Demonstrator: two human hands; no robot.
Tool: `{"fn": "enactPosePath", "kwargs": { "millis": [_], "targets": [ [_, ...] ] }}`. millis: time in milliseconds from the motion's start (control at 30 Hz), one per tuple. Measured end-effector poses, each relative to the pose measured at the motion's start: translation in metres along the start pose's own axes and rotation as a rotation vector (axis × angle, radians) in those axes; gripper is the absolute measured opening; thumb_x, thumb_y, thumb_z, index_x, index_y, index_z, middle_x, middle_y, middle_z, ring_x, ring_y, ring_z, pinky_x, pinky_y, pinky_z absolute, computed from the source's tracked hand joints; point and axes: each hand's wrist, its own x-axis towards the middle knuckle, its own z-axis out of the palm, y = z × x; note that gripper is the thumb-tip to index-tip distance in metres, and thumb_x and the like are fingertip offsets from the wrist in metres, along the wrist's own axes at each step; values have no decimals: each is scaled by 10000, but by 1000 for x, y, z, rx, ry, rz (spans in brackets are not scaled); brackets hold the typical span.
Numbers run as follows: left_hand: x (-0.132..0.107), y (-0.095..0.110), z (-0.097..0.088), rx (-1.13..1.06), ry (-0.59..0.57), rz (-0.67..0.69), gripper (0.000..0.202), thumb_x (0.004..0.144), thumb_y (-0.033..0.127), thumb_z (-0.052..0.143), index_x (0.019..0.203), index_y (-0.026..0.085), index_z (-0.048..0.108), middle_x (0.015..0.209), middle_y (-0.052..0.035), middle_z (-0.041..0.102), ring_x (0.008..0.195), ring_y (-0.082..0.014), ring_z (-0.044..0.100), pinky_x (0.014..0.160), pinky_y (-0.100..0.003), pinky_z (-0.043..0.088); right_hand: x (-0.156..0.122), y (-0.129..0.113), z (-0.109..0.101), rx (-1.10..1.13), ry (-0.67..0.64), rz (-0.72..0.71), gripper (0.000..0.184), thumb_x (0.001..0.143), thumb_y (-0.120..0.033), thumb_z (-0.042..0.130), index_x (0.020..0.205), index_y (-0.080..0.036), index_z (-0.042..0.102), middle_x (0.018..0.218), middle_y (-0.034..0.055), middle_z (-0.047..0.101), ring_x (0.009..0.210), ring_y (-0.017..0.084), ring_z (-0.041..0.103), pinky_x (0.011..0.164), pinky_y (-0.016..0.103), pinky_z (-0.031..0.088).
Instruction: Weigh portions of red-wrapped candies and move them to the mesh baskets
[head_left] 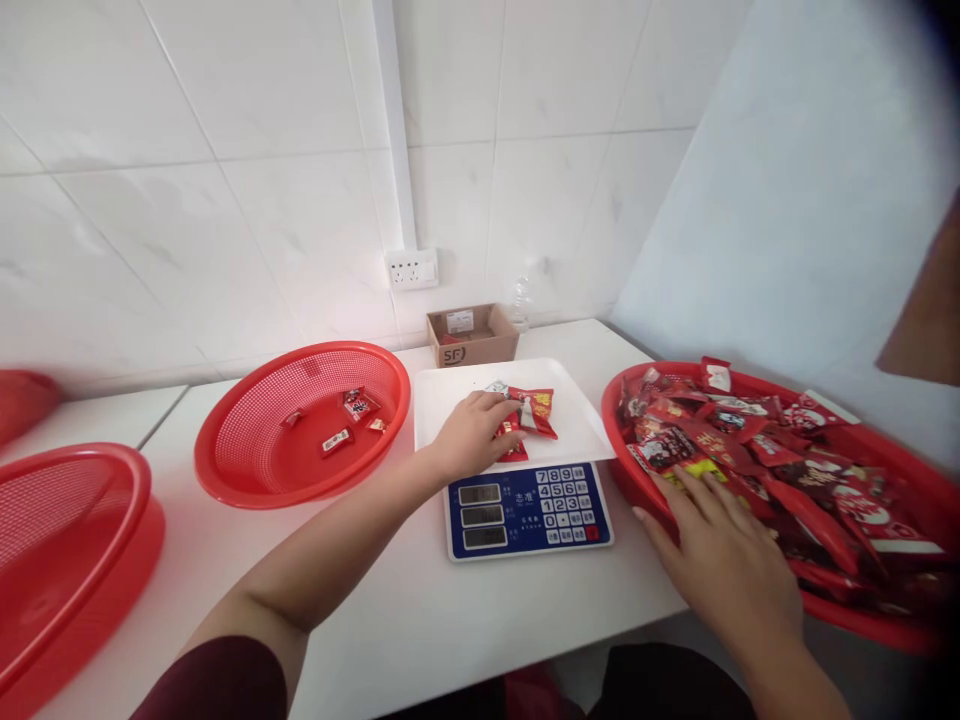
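Note:
My left hand is over the white pan of a digital scale, its fingers curled round small red snack packets. Part of these packets is hidden beneath the fingers. Below the pan is the scale's blue keypad panel, with three displays whose figures I cannot read. On the right, my right hand is open with fingers spread, at the near rim of a red basket. Its fingertips touch or hover over the heaped snack packets; nothing shows held in it.
Left of the scale, a red perforated basket holds several small packets. Another red basket is at the far left. Behind the scale are a cardboard box and a clear plastic bottle, near a wall socket.

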Motion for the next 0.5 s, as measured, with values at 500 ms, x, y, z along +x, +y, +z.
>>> {"fn": "enactPosePath", "kwargs": {
  "millis": [500],
  "targets": [
    [70, 10, -4, -171, -90, -72, 523, 863, 373, 598, 1314, 155, 448, 1276, -149, 545, 1216, -279, 468, 1080, -476, 265, -3, 2, 4, -50, -24, 1, 543, 929, -419, 258, 1150, -96, 635, 1228, 163, 602, 1172, 324, 502, 919, 455, 449]
  ]
}}
